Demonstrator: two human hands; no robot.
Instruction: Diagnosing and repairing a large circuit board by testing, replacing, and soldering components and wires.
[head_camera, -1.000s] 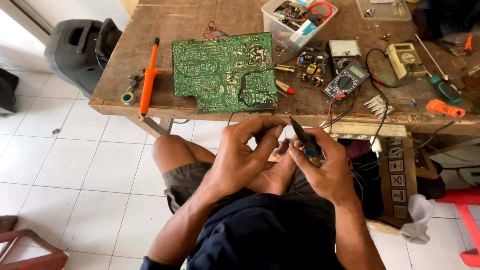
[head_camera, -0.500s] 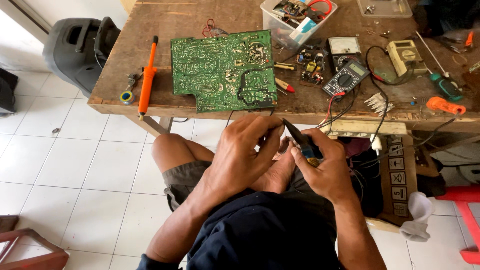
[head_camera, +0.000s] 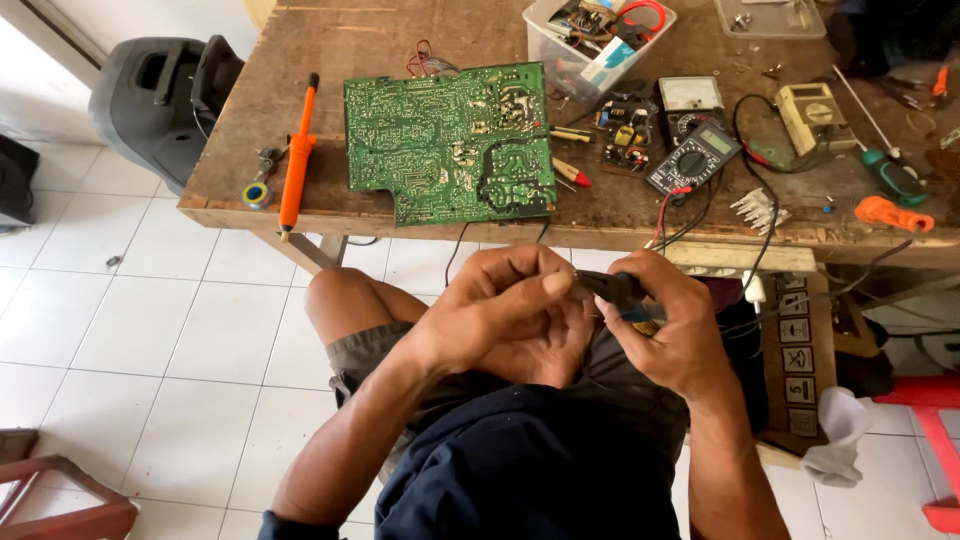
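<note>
I sit at a wooden workbench (head_camera: 330, 210) with both hands held over my lap. My right hand (head_camera: 672, 330) grips a dark pen-shaped tool (head_camera: 608, 287) whose tip points left, toward my left hand. My left hand (head_camera: 505, 315) is closed with thumb and fingers pinched together at the tool's tip; whatever small part it holds is hidden. On the bench in front of me lies a large green circuit board (head_camera: 450, 140), solder side up.
An orange desoldering pump (head_camera: 296, 165) and a solder spool (head_camera: 255, 194) lie left of the board. A black multimeter (head_camera: 692, 157), a beige meter (head_camera: 810, 115), screwdrivers and a clear parts box (head_camera: 560, 62) sit to the right. A dark speaker (head_camera: 160, 100) stands on the tiled floor.
The tool in my right hand has tilted from upright to nearly level, its tip now meeting my left fingers. Both hands have drawn slightly closer together.
</note>
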